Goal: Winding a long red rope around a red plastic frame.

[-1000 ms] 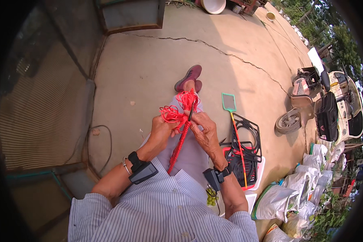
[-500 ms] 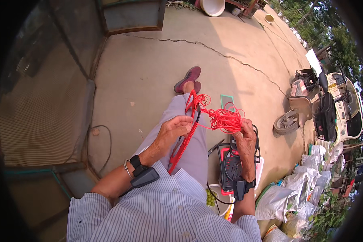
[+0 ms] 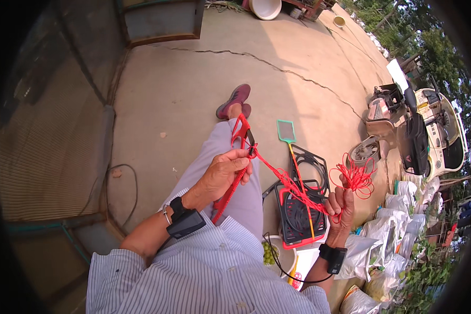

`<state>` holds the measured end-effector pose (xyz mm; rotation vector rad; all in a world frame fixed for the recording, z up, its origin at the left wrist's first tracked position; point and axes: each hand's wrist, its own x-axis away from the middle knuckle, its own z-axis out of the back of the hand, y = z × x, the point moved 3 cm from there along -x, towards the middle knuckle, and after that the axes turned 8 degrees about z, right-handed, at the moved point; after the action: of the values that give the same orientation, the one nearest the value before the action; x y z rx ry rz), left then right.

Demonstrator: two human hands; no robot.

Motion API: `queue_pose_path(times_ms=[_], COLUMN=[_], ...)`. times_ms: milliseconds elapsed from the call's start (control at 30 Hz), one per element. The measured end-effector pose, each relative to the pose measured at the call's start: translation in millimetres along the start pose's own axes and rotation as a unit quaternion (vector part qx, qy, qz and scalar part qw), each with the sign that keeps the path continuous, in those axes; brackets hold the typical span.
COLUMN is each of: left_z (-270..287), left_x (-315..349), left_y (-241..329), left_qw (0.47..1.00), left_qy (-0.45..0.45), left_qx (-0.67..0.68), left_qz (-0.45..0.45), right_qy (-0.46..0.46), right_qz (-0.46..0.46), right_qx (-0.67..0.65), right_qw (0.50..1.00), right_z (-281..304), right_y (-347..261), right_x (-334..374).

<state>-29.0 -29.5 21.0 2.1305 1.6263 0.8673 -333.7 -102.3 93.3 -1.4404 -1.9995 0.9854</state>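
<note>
My left hand (image 3: 226, 175) is closed on a long red frame (image 3: 225, 201), which lies slanting over my lap. Cord is wound tightly along the frame's edge, and a short black piece (image 3: 251, 138) sits near its upper end. Just above the left fingertips the red cord (image 3: 285, 180) is gathered at the black piece. From there several strands run slanting across to my right hand (image 3: 341, 206). That hand is shut on the cord out to the right, with a loose tangle of loops (image 3: 357, 178) standing up beyond the fingers.
Beneath the cord, a green fly swatter (image 3: 286, 131) with a yellow handle lies over a black and red slatted item (image 3: 300, 215). Green grapes (image 3: 268, 254) sit in a white bucket (image 3: 285, 256) beside me. White sacks (image 3: 366, 246) line the right, near parked scooters (image 3: 384, 118). A mesh screen (image 3: 52, 167) stands left.
My right hand has moved right and a little down with the cord, drawing the bundle out into a longer stretch. The left fingers have closed in near the black piece. More of the swatter shows.
</note>
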Motion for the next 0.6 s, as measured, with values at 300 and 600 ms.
queue_pose_path(times_ms=[300, 600], left_z=[4.5, 4.6], left_x=[-2.9, -2.7], left_y=[-2.3, -3.1], left_qw=[1.0, 0.999], left_qy=[0.017, -0.008], left_qx=[0.004, 0.026], left_qz=[0.009, 0.041], right_qy=[-0.087, -0.088], right_qz=[-0.146, -0.067], right_qx=[0.268, 0.304], right_qw=[0.948, 0.946], right_z=[-98.5, -117.8], right_y=[138.1, 61.7], right_x=[-42.9, -3.6])
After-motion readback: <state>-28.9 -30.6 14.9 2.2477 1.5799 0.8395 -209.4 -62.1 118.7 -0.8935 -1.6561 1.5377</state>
